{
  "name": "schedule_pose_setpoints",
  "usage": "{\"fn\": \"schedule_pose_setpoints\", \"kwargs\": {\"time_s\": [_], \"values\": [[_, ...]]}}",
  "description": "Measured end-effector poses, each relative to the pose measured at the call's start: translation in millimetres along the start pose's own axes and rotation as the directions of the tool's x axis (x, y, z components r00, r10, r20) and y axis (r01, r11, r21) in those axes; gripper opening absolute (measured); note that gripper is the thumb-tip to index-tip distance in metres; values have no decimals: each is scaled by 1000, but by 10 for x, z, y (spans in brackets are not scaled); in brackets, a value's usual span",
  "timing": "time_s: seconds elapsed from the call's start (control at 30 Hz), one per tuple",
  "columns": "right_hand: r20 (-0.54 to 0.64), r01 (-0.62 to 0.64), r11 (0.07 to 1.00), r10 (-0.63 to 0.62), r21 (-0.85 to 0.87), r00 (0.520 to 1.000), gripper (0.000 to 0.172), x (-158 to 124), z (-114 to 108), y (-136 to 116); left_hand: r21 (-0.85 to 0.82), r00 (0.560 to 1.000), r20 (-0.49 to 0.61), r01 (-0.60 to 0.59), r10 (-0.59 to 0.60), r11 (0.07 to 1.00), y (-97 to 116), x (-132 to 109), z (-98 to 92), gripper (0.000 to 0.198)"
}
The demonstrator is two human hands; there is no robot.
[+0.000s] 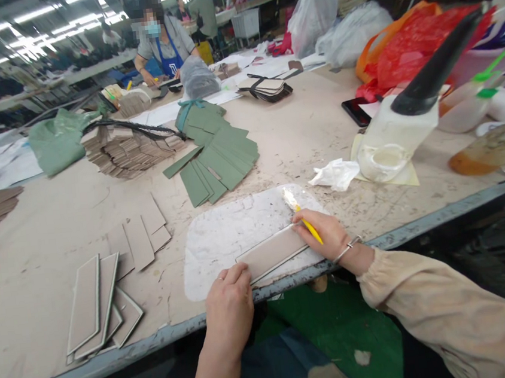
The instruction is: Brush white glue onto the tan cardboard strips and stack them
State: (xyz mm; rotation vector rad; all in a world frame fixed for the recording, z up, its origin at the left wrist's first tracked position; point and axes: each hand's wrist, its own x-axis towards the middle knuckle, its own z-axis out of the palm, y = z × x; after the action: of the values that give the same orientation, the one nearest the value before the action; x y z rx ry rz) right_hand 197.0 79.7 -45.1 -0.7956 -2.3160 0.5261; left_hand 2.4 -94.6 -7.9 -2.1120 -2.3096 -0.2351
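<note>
A long beige panel with pale edges point(270, 252) lies on a white sheet point(208, 242) at the table's near edge. My left hand point(228, 297) grips the panel's left end, its fingers bent together over it. In my right hand point(324, 232) is a yellow-handled brush point(313, 231), its bristle end coated with white paste and pointing away from me. That hand also rests at the panel's right end. To the left lie several similar edged panels point(84, 303), overlapping, and plain beige pieces point(138, 243) behind them. Fanned green pieces point(218, 162) lie beyond the sheet.
A white plastic bottle with an open side and black neck point(379, 151) stands right of the sheet, beside crumpled tissue point(336, 174). Farther back are a bundled beige stack point(126, 148), a phone point(356, 112) and red bags point(422, 45). Across the table a masked person point(165, 48) works.
</note>
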Motion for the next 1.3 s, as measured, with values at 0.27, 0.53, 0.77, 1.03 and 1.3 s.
{"fn": "schedule_pose_setpoints", "kwargs": {"time_s": [0.27,0.53,0.77,1.03,1.3], "values": [[79,-98,960,122,-261,989,18,7,-109,-51,134,993,92,62,-74,989,70,10,-11,22],[23,89,986,-87,-144,996,13,-6,-211,-158,131,991,100,80,-93,988,82,21,-6,23],[250,335,941,-337,49,908,31,-294,118,-561,149,989,120,72,-91,986,79,32,-2,24],[264,226,974,-222,15,939,52,-364,127,-494,147,988,107,91,-107,985,101,30,-34,23],[233,106,991,-85,-78,969,44,-371,-80,-253,64,982,99,155,-161,986,116,11,-36,23]]}}
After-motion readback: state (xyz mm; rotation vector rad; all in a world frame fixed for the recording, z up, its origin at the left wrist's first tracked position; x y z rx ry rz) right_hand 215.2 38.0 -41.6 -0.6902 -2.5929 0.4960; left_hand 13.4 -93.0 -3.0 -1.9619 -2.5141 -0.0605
